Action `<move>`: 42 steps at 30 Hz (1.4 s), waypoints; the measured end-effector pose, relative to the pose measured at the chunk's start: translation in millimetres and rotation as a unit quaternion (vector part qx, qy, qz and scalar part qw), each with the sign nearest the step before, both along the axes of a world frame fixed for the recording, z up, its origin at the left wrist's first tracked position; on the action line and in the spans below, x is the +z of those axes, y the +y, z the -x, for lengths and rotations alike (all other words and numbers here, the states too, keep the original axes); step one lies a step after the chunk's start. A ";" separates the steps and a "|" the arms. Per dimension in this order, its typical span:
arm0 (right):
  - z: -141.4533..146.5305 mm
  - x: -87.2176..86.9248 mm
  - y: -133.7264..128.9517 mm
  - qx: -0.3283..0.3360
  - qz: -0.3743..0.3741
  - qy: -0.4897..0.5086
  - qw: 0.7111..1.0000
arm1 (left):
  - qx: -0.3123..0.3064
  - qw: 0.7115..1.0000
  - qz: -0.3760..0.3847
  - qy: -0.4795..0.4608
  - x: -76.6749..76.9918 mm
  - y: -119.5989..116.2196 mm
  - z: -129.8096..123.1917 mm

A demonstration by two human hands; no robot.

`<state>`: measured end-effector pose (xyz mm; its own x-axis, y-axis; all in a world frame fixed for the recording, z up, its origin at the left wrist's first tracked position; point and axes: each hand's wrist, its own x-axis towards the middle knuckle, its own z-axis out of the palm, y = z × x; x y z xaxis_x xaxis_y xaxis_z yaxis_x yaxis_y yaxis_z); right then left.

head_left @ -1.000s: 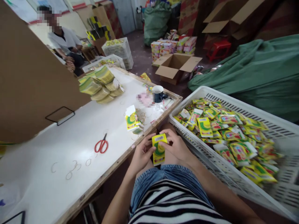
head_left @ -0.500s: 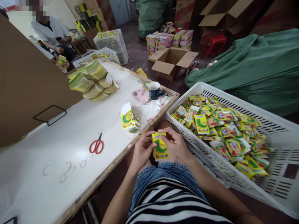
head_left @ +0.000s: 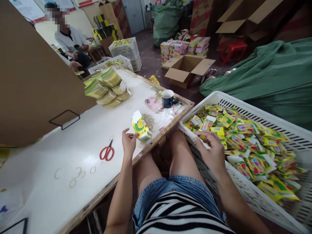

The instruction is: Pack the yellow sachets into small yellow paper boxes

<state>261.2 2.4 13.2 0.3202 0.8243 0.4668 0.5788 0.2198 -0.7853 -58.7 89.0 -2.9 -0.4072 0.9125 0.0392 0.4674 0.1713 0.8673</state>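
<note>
My left hand is over the table's near edge, its fingers apart and a fingertip at the side of a small stack of yellow-and-green flat cartons. Whether it grips a carton there I cannot make out. Above the near rim of the white plastic crate, my right hand is open, thumb and fingers apart, with nothing seen between them. Small yellow, green and red cartons lie heaped in the crate, some with white flaps raised.
Red-handled scissors and loose rubber bands lie on the white table. Bundled cartons are piled farther back, with a dark mug at the corner. An open cardboard box stands on the floor. Another person sits behind.
The carton that both hands held over my lap has left them. My left hand has moved left to the stack, my right hand right to the crate. The view has shifted slightly.
</note>
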 end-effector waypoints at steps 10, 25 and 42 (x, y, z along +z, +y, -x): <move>47.8 -12.3 12.8 0.116 0.073 0.095 0.986 | -0.120 0.970 -0.068 0.198 -2.6 -7.8 -6.2; 158.5 -41.6 116.3 0.175 0.181 0.189 0.949 | -0.206 0.938 -0.083 0.267 -23.1 -20.9 -8.8; 124.7 -22.9 37.2 0.254 0.237 0.514 0.784 | -0.223 0.901 0.005 -0.371 27.6 -46.2 -40.9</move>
